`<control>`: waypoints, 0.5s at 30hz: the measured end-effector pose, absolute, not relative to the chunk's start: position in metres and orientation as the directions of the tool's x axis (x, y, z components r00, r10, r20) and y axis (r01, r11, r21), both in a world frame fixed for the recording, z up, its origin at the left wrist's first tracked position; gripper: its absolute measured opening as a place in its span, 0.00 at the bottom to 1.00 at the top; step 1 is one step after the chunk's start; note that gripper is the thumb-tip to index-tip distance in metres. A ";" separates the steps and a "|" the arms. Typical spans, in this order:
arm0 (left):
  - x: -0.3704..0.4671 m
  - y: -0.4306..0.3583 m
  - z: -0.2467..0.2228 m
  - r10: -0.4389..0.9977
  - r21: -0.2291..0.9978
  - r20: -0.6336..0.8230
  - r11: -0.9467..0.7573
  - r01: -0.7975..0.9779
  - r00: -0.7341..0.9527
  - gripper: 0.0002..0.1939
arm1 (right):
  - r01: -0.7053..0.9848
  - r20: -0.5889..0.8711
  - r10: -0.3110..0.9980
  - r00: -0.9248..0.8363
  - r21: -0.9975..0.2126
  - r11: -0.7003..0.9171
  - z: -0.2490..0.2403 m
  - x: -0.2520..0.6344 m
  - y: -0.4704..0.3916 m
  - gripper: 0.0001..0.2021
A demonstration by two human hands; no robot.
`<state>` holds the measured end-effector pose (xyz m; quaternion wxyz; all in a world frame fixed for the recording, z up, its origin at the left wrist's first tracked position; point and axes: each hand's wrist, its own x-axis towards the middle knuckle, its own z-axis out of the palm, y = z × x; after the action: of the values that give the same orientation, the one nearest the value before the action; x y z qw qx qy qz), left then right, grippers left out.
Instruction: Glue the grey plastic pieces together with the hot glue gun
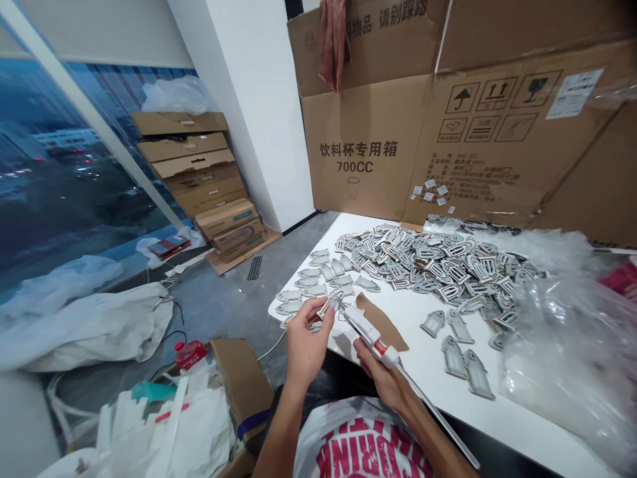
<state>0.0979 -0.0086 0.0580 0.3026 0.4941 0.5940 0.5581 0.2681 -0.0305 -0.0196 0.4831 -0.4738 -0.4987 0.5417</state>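
Arched grey piece [324,308]: one small flat plaque with a pale brown edge, held up just over the near left part of the white desk [527,425]
Left grip [305,338]: thumb and fingers together, clamped on the arched grey piece
Right grip [379,376]: closed around the body of the white glue gun [367,330], its nozzle at the piece; whether the trigger is squeezed, cannot tell
Long pale rod [438,413]: trailing from the back of the gun, towards 5 o'clock from the piece
Loose pieces [313,281]: laid out flat on the desk, 11 to 12 o'clock from the held one
Heaped pieces [428,255]: overlapping at many angles, 2 o'clock
Brown scrap [382,323]: flat on the desk, between 3 and 4 o'clock, beside the gun
Clear plastic bag [562,338]: crumpled, farther off, between 3 and 4 o'clock
Weight and body of piece: judged light and fairly stiff, likely board or thin moulding; narrow bars might snap or bend if pressed hard
Surface of piece: probably smooth, little slip when dry; any fresh glue would be hot and slick
Hold for piece: outer rim by a fingertip pinch, clear of the nozzle and the slotted middle
Hold for gun: judged heavier, best by its body well behind the hot tip
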 end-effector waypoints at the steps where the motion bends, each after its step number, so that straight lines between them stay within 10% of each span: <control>1: 0.098 -0.009 0.058 0.924 0.963 0.190 -0.110 0.245 -0.331 0.12 | -0.046 -0.025 0.996 -0.081 -0.999 -0.029 -0.018 0.268 -0.031 0.25; 15: 0.076 -0.006 0.050 0.890 0.981 0.171 -0.113 0.160 -0.424 0.20 | -0.198 0.163 0.958 0.238 -0.957 0.212 -0.024 0.270 -0.023 0.21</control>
<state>0.0764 -0.0063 0.0495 0.3038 0.4426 0.5927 0.6003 0.2699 -0.0227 -0.0235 0.6499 -0.4434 -0.4284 0.4445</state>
